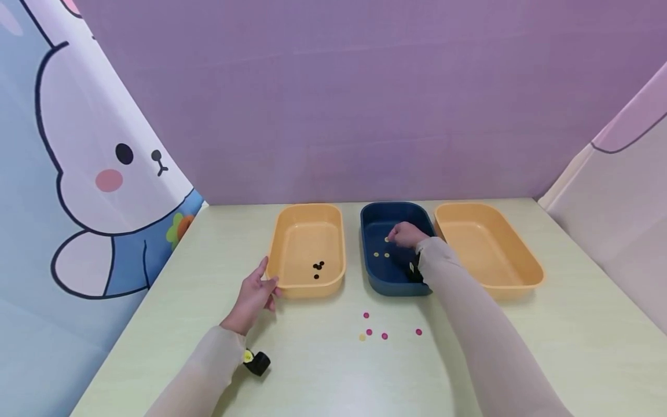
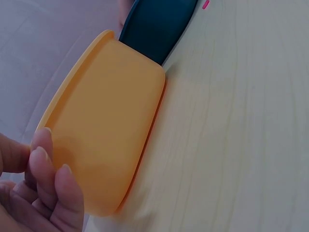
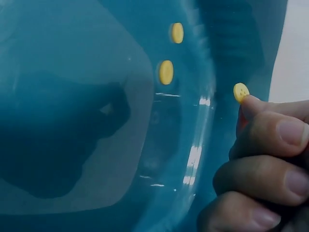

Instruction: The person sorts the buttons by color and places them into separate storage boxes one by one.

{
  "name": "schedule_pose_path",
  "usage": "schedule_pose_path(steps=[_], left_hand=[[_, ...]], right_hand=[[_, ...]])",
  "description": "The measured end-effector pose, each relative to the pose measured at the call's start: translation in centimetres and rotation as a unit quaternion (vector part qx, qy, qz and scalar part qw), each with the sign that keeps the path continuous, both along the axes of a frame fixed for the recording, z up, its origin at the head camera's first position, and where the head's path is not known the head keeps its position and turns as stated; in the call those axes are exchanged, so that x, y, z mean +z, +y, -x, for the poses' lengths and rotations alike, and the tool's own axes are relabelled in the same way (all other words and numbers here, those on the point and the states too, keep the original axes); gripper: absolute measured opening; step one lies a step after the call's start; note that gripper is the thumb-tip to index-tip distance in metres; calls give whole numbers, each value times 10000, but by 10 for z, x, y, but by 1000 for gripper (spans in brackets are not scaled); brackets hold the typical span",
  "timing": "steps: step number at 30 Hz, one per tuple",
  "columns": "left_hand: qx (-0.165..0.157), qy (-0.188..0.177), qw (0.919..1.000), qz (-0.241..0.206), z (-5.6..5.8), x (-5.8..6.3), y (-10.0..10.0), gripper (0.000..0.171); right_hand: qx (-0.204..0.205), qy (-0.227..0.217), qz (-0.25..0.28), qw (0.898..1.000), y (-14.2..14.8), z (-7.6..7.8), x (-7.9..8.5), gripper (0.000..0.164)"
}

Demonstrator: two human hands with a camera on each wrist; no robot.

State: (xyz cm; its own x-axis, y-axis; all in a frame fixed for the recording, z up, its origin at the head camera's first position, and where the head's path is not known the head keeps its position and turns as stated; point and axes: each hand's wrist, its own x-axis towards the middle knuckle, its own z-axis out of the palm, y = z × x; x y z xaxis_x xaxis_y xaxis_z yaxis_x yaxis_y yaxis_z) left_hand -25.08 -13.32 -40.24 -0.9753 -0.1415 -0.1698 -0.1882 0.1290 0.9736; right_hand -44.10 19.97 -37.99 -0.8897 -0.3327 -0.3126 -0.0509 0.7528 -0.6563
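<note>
In the head view my left hand (image 1: 254, 296) holds the near-left corner of the left yellow tray (image 1: 333, 284), its fingers at the rim. The left wrist view shows the curled fingers (image 2: 46, 169) against that tray's outer wall (image 2: 111, 116). Several black buttons (image 1: 319, 266) lie inside it. My right hand (image 1: 409, 234) is over the dark blue tray (image 1: 398, 289) and pinches a yellow button (image 3: 241, 93) between thumb and forefinger. Two more yellow buttons (image 3: 166, 72) lie on the blue tray's floor.
To the right of the blue tray stands another yellow tray (image 1: 487, 249), partly behind my right forearm. Several pink buttons (image 1: 384, 336) and one yellow button (image 1: 362, 337) lie on the table (image 1: 323, 370) in front. A purple cloth backdrop (image 1: 323, 116) hangs behind.
</note>
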Motion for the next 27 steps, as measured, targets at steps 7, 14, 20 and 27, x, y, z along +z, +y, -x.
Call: schedule_pose_path(steps=[7,14,20,27], left_hand=[[-43,-3,10000,-41,1,0,2,65],[-82,-2,10000,-54,2,1,4,66],[-42,3,10000,-4,-1,0,2,66],[-24,15,10000,7,-2,2,-1,65]], right_hand=[[-101,19,-60,9999,2,1,-4,23],[-15,185,-35,9998,4,1,-5,22],[228,665,-10,9975,-4,-7,13,25],[548,1277,-117,9902,-22,-27,49,24]])
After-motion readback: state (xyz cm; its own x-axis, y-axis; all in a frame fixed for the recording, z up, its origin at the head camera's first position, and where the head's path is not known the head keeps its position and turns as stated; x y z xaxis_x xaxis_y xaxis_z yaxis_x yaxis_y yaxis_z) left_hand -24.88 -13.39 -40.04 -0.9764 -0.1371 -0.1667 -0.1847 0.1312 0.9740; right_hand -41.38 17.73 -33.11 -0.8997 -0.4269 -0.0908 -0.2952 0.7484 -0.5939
